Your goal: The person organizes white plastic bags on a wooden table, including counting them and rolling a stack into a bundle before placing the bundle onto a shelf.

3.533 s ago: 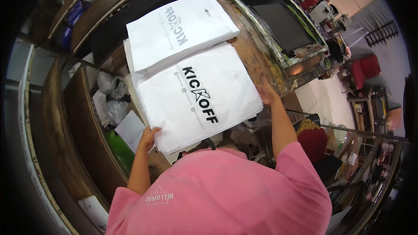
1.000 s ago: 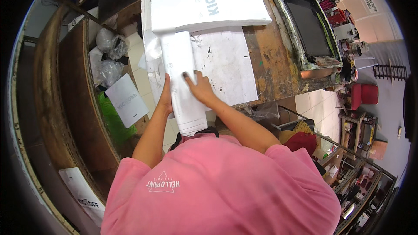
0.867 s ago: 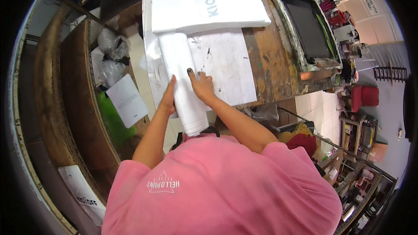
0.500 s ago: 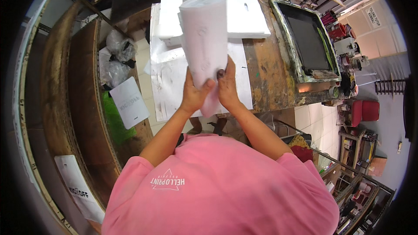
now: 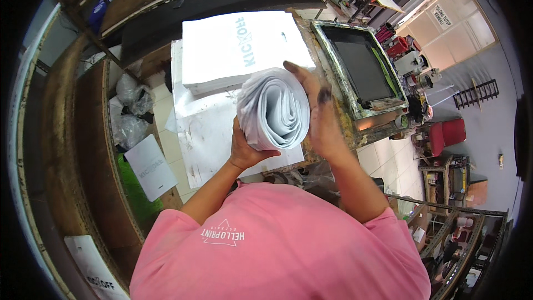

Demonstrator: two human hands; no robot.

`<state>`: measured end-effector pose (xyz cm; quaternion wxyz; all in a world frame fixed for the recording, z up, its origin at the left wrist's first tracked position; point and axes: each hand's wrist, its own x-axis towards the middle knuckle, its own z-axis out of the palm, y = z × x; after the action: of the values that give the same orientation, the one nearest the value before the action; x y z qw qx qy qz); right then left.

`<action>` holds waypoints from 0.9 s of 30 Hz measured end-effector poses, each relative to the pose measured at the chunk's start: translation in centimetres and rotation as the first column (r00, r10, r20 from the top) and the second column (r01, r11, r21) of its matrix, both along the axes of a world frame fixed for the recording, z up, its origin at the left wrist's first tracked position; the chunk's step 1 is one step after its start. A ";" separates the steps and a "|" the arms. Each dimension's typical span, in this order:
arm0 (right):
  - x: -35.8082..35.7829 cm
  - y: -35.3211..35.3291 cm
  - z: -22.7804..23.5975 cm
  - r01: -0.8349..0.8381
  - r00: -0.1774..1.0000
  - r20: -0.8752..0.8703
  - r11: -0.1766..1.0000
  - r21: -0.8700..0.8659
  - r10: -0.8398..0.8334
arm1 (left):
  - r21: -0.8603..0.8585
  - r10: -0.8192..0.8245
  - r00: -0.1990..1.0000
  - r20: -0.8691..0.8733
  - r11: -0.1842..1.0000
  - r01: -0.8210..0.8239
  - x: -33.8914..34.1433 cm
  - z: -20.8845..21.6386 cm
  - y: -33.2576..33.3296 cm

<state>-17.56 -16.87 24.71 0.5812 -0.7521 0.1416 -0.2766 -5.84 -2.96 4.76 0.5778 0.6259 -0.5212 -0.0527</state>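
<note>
Head view shows the right hand (image 5: 319, 114), fingers smudged dark, wrapped over the 3 o'clock side of a roll of white bags (image 5: 273, 110), while the left hand (image 5: 247, 153) clasps it from beneath at 7 o'clock, both grasping it end-on above the workbench (image 5: 333, 116). At 12 o'clock from the roll lies a stack of white printed bags (image 5: 239, 50), under it a marked white sheet (image 5: 208, 133). At 2 o'clock sits a dark printing screen frame (image 5: 361, 69); at 9 o'clock lie plastic wraps (image 5: 130, 114).
</note>
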 end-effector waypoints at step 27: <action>6.6 5.6 8.4 -0.252 0.809 -0.461 0.494 -0.832 -0.364 | -0.053 -0.204 0.978 -0.050 0.978 0.202 7.6 -0.3 1.4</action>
<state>-11.00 -11.23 33.15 0.0393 -0.9793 0.1801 -0.0840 1.78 -1.55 4.50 0.5983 0.5538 -0.5673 -0.1163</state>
